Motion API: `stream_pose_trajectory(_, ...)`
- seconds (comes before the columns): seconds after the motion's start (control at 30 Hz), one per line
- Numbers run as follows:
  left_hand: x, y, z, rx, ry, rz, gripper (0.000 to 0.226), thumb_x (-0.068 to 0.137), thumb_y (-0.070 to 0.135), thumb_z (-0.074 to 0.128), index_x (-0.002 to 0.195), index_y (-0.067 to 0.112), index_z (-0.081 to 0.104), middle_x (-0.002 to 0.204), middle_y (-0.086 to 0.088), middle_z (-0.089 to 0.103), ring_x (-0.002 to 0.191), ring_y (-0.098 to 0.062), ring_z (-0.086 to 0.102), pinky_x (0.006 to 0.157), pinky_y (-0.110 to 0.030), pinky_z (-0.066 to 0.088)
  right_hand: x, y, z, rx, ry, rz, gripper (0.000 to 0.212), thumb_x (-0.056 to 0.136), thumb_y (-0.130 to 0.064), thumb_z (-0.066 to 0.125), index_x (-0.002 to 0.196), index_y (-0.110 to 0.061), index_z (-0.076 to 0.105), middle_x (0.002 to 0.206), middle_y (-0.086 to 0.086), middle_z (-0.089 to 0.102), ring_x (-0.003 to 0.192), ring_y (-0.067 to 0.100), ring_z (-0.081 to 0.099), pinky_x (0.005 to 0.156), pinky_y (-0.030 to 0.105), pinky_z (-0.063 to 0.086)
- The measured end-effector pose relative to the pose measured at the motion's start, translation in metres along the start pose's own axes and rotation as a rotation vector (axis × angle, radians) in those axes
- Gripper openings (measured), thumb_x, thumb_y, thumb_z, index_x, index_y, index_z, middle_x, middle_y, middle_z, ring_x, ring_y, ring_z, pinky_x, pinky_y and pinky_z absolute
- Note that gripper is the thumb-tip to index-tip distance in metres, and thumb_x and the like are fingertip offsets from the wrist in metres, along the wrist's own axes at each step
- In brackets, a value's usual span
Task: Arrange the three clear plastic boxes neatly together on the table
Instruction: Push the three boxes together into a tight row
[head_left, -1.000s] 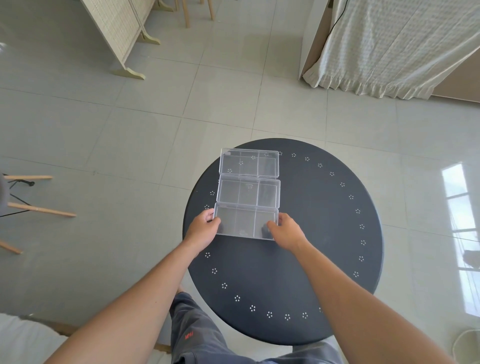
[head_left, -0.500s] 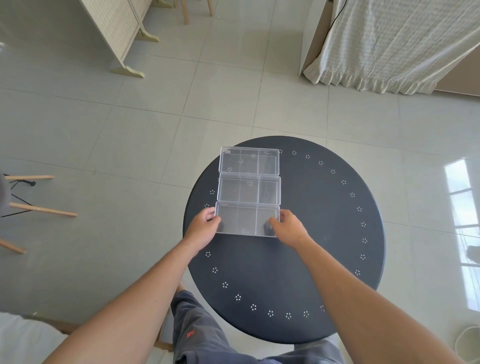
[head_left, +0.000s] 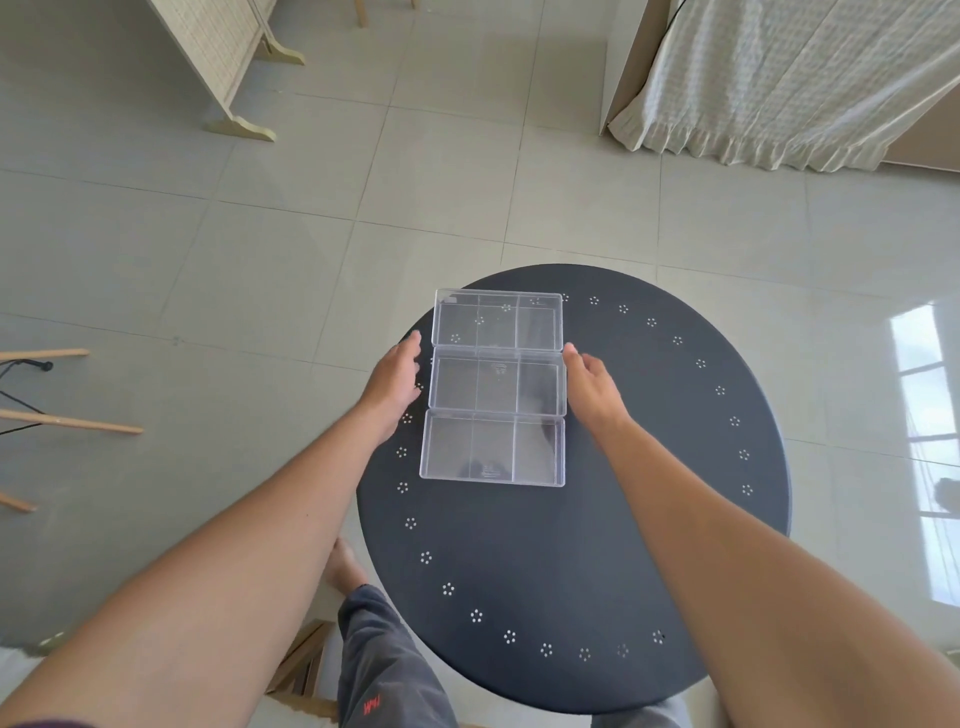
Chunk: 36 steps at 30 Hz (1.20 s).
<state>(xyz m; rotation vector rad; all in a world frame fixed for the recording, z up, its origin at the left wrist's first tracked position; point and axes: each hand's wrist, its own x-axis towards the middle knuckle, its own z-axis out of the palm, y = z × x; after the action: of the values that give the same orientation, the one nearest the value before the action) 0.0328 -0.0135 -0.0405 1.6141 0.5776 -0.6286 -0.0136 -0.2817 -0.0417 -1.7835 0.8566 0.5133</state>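
Three clear plastic boxes with inner dividers lie in one column on the round black table (head_left: 571, 545). The far box (head_left: 498, 319), the middle box (head_left: 498, 387) and the near box (head_left: 493, 449) sit long side against long side, their ends nearly in line. My left hand (head_left: 392, 382) lies flat beside the left end of the middle box, fingers stretched toward the far box, with a small gap to the plastic. At the right end of the middle box is my right hand (head_left: 595, 387), its fingertips touching the far corner. Neither hand grips anything.
The boxes sit on the table's far left part, near its rim. A woven folding screen (head_left: 218, 52) stands on the tiled floor at far left, a pale curtain (head_left: 779, 78) at far right. Wooden chair legs (head_left: 67, 423) jut in at left. My knee (head_left: 384, 665) is by the table's near-left edge.
Both hands let go of the near box and moved away from me to flank the middle box. The near box now rests against the middle one.
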Motion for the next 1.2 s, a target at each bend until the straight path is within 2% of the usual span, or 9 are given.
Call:
stream_pose_trajectory(0.13,0.015,0.003,0.010,-0.054,-0.044,-0.046,0.072,0.113,0.058,0.035,0.173,0.019,0.029,0.180,0.002,0.031,0.166,-0.022,0.030,0.132,-0.053,0.029,0.016,-0.008,0.009,0.011,-0.026,0.005,0.082,0.108,-0.068,0.033,0.172,-0.016,0.029,0.176,0.001,0.034,0.162,0.026,0.033,0.129,0.047,0.027)
stream_pose_trajectory(0.27,0.020,-0.003,0.013,-0.025,-0.097,-0.048,0.063,0.112,0.060,0.034,0.165,0.027,0.045,0.160,0.013,0.053,0.149,-0.013,0.049,0.121,-0.042,0.037,0.024,-0.010,0.021,0.028,-0.043,0.017,0.081,0.107,-0.069,0.032,0.170,-0.018,0.034,0.173,0.003,0.040,0.159,0.028,0.038,0.129,0.053,0.031)
stream_pose_trajectory(0.33,0.027,-0.012,0.010,0.027,-0.102,-0.028,0.070,0.102,0.073,0.038,0.156,0.033,0.058,0.157,0.019,0.059,0.147,-0.010,0.053,0.128,-0.044,0.034,0.025,-0.009,0.025,0.027,-0.050,-0.002,0.081,0.108,-0.069,0.032,0.170,-0.017,0.034,0.172,0.004,0.040,0.159,0.028,0.038,0.129,0.052,0.031)
stream_pose_trajectory(0.4,0.035,-0.024,0.006,0.052,-0.085,-0.009,0.078,0.091,0.081,0.041,0.154,0.038,0.060,0.159,0.019,0.060,0.150,-0.010,0.053,0.132,-0.051,0.032,0.023,-0.005,0.028,0.026,-0.059,-0.007,0.080,0.107,-0.069,0.033,0.169,-0.018,0.034,0.172,0.003,0.041,0.158,0.028,0.038,0.129,0.051,0.030)
stream_pose_trajectory(0.53,0.026,-0.016,0.008,0.037,-0.082,-0.013,0.074,0.099,0.075,0.037,0.158,0.036,0.055,0.150,0.022,0.059,0.151,-0.013,0.051,0.131,-0.050,0.032,0.018,-0.005,0.028,0.046,-0.055,-0.004,0.083,0.105,-0.073,0.031,0.171,-0.022,0.030,0.173,0.000,0.038,0.160,0.027,0.036,0.130,0.052,0.028)
stream_pose_trajectory(0.63,0.017,-0.016,0.011,-0.019,-0.059,-0.035,0.091,0.089,0.084,0.040,0.163,0.034,0.049,0.166,0.014,0.053,0.156,-0.014,0.046,0.133,-0.052,0.028,0.012,-0.003,0.027,0.089,-0.027,0.009,0.080,0.108,-0.071,0.029,0.171,-0.022,0.031,0.174,0.000,0.037,0.161,0.026,0.034,0.130,0.048,0.026)
stream_pose_trajectory(0.8,-0.007,-0.044,0.012,-0.053,-0.033,-0.054,0.083,0.099,0.077,0.034,0.166,0.029,0.045,0.167,0.012,0.049,0.157,-0.013,0.043,0.134,-0.049,0.026,-0.018,0.020,0.028,0.125,-0.025,0.041,0.071,0.111,-0.065,0.028,0.164,-0.020,0.043,0.160,0.000,0.051,0.138,0.020,0.049,0.110,0.035,0.033)
stream_pose_trajectory(1.03,0.008,-0.115,0.001,-0.053,-0.046,-0.061,0.107,0.071,0.107,0.043,0.158,0.046,0.053,0.164,0.020,0.055,0.156,-0.006,0.046,0.133,-0.049,0.029,-0.053,0.047,0.031,0.148,-0.016,0.038,0.072,0.110,-0.066,0.030,0.168,-0.024,0.040,0.170,-0.007,0.044,0.159,0.018,0.038,0.129,0.041,0.028)
stream_pose_trajectory(1.2,-0.016,-0.081,0.009,-0.012,-0.038,-0.056,0.090,0.091,0.087,0.038,0.164,0.036,0.049,0.169,0.015,0.050,0.158,-0.008,0.042,0.136,-0.047,0.024,-0.051,0.041,0.030,0.160,-0.023,0.014,0.071,0.110,-0.066,0.030,0.167,-0.025,0.040,0.169,-0.006,0.045,0.159,0.019,0.037,0.128,0.041,0.028)
